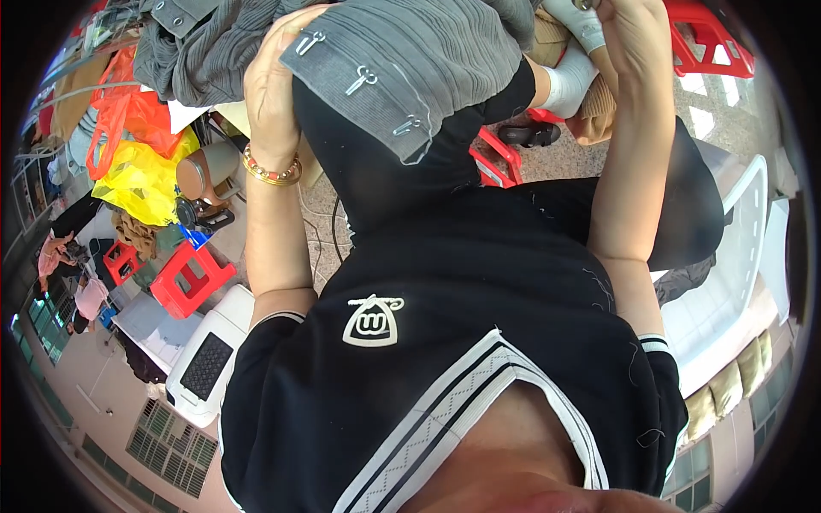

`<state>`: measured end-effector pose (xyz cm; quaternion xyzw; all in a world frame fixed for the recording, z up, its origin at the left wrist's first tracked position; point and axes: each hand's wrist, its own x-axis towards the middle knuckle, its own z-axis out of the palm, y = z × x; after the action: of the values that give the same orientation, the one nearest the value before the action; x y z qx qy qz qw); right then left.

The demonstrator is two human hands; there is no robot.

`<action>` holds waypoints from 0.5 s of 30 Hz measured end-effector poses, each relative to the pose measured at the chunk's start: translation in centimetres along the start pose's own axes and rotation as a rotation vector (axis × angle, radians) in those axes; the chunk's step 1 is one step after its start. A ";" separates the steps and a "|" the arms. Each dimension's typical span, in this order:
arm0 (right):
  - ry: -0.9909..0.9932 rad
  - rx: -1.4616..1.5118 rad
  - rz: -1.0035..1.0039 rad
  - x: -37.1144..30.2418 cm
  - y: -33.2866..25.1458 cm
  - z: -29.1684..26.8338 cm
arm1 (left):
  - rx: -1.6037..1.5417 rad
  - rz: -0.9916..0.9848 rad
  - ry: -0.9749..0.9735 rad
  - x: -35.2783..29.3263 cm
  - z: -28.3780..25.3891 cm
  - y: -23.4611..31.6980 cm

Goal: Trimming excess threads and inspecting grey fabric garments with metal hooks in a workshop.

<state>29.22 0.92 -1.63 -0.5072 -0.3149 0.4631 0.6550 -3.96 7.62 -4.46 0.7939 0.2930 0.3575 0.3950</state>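
A grey ribbed knit garment (462, 64) lies across my thigh. Its flat band carries three buttonhole-shaped stitched marks with loose white thread ends. At the left edge of that band my left hand (272, 90) is closed on the cloth, its fingertips partly covered by it. My right hand (634, 32) is raised at the top right, apart from the band, with its fingers pinched. Beside those fingertips a small, round, shiny dark thing (583, 4) shows, cut by the picture's upper edge; its kind is unclear.
More grey knit clothing (201, 60) is heaped at the upper left. Red stools (192, 278) and a yellow plastic bag (145, 179) are on my left, near a white bin (205, 359). A white plastic crate (727, 282) stands at my right. Another person's foot (571, 81) is ahead.
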 end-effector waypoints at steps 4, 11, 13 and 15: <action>-0.151 0.456 0.089 -3.3 0.2 -1.3 | -0.153 -0.117 0.073 0.0 0.5 0.5; -0.096 0.263 0.185 -9.1 0.9 -1.0 | -0.159 0.118 0.469 0.0 1.1 4.8; -0.093 0.172 0.150 -10.8 0.6 0.0 | -0.044 0.273 0.452 0.1 1.4 5.9; -0.184 -0.193 0.017 -11.7 -0.4 3.5 | 0.113 0.402 0.381 -0.2 1.9 7.1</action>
<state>21.90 -8.63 0.48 -0.5259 -0.4123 0.4807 0.5677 -1.25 3.06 0.58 0.7754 0.2183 0.5545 0.2090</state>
